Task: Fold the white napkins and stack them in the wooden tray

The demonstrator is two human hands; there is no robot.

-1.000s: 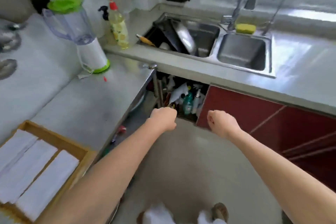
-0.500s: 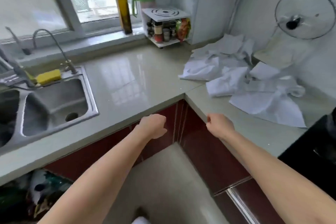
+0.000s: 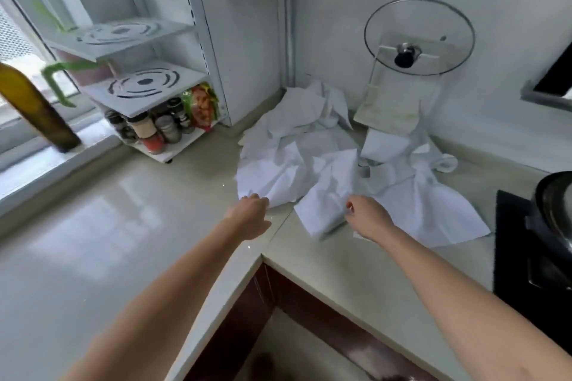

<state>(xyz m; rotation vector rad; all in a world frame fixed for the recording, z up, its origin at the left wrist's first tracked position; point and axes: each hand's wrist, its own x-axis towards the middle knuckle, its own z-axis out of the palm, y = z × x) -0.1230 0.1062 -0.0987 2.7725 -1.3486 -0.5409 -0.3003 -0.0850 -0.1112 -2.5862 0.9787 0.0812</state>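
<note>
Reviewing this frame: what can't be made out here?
- Left hand, head view: fingertips sit at the napkin pile edge; grip unclear.
- Right hand: fingers curled, back of hand hides any pinch.
- Napkin count: crumpled, overlapping.
- Wooden tray: not in view.
- Pot: cut by right edge.

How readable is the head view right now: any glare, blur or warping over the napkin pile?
Head view: window glare streaks the countertop at left; the olive oil bottle smears with motion blur; wide-angle warping bends the edges; the white napkins read soft, folds washed out.
</note>
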